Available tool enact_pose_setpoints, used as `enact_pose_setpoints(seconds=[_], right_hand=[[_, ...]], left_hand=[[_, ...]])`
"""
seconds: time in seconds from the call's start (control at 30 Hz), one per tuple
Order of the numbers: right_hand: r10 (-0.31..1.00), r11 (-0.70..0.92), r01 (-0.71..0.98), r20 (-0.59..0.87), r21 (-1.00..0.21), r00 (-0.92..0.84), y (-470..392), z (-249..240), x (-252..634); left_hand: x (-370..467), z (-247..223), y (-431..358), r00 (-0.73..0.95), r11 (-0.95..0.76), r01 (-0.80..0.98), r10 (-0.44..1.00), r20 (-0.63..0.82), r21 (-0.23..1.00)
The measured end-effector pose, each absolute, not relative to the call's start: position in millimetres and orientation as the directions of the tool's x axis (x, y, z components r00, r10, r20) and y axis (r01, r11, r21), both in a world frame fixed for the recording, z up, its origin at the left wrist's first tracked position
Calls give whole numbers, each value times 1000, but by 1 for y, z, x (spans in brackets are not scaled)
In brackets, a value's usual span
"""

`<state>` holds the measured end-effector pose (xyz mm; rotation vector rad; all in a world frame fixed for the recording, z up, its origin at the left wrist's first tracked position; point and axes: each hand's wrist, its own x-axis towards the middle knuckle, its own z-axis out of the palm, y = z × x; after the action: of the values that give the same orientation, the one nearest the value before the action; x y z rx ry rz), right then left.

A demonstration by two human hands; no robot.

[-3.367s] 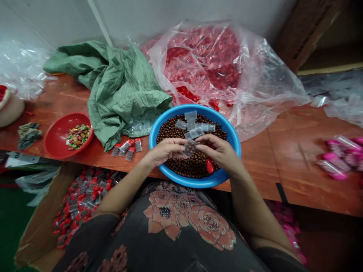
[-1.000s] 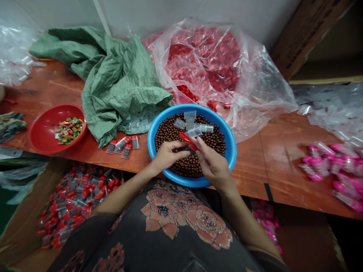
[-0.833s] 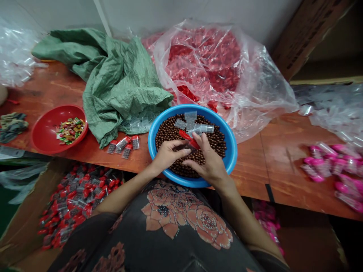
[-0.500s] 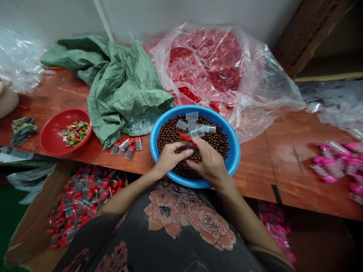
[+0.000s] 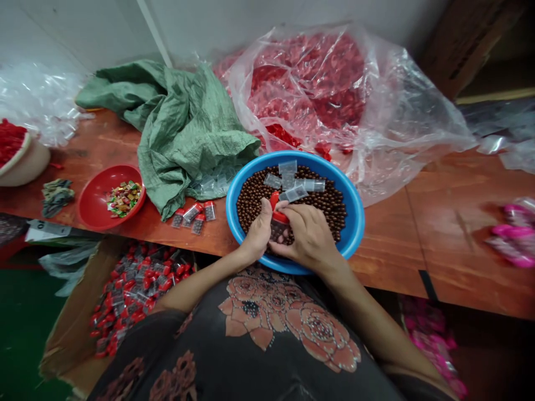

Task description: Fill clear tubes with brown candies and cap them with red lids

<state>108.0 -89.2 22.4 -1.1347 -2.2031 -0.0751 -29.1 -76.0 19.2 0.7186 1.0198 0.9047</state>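
Note:
Over the blue basin (image 5: 358,223), my two hands meet around a small clear plastic container (image 5: 277,229) with a red cap and dark contents. My left hand (image 5: 258,233) is closed on its left side, thumb up. A second red piece (image 5: 274,199), apparently another cap, shows by that thumb. My right hand (image 5: 310,233) wraps the container from the right, its fingers bent over the top. Brown balls (image 5: 254,195) fill the basin, and several clear containers (image 5: 295,193) lie on them.
Several red-capped containers (image 5: 198,224) lie left of the basin, beside a red bowl (image 5: 90,206) of wrapped sweets. Behind are a green sack (image 5: 175,122) and a clear bag of red pieces (image 5: 309,83). A cardboard box (image 5: 69,323) of red-capped containers stands below the table edge.
The red-capped container has come into sight between my hands. My left thumb has lifted and both hands have closed around it. The view has shifted slightly left.

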Motion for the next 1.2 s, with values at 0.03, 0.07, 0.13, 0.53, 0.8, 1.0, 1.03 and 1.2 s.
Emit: enact_pose_setpoints(seconds=[0.03,0.07,0.13,0.53,0.8,1.0,1.03,1.2], right_hand=[[680,631,757,590,-170,-435,-88,23,108],[655,639,760,601,-118,-458,-87,23,109],[621,653,755,612,-58,-490,-86,23,110],[716,545,813,617,-202,-327,-91,19,111],[624,647,762,593,-28,-509,-87,26,113],[556,660,750,644,42,-525,-91,24,113],[557,659,752,648,37,-520,-93,23,112],[640,651,750,615,-117,-460,-95,15,107]], left_hand=[[-29,20,-76,247,457,-286,884,-396,842],[-29,20,-76,244,455,-287,886,-395,843],[-28,20,-77,218,432,-302,899,-380,850],[-39,22,-71,359,460,-443,877,-318,769],[-33,21,-74,394,525,-427,841,-371,736],[-36,16,-82,405,464,-395,863,-303,793],[-37,17,-84,415,457,-378,861,-294,805],[-53,30,-86,389,294,-248,903,-183,923]])
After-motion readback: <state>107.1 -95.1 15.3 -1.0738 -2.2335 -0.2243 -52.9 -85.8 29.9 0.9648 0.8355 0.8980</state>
